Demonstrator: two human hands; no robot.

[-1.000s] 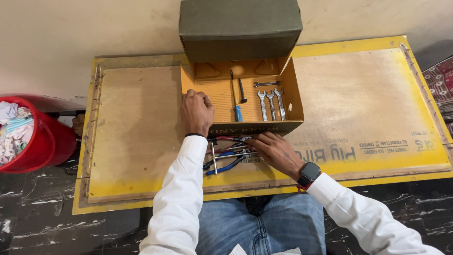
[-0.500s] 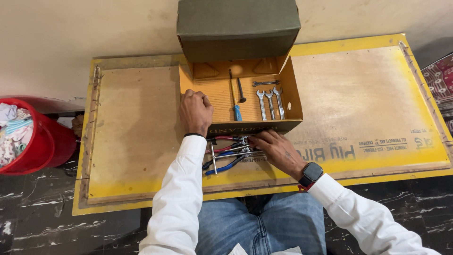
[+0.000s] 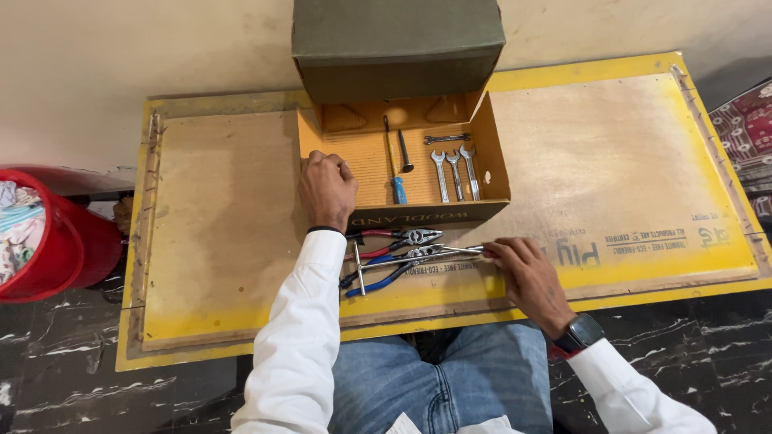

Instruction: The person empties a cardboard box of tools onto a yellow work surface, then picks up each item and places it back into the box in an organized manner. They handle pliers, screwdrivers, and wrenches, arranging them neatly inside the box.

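Open box (image 3: 366, 165) at the far middle of the board (image 3: 225, 241), lid (image 3: 398, 44) standing up behind. Inside: a screwdriver (image 3: 394, 173) with blue handle, a dark punch (image 3: 404, 153) just right of it, three spanners (image 3: 454, 173) side by side at the right, one more spanner (image 3: 446, 138) lying across at the far side. Left hand (image 3: 327, 189) curled over the box's left near corner, gripping the wall. Right hand (image 3: 527, 273) half closed, fingertips pinching the right end of a long metal tool (image 3: 426, 257) just near the box. Beside this tool, to the left: red pliers (image 3: 394, 239), blue pliers (image 3: 378, 277), touching one another. Red bucket (image 3: 64, 249) with cloth (image 3: 18, 225) at far left, off the board.
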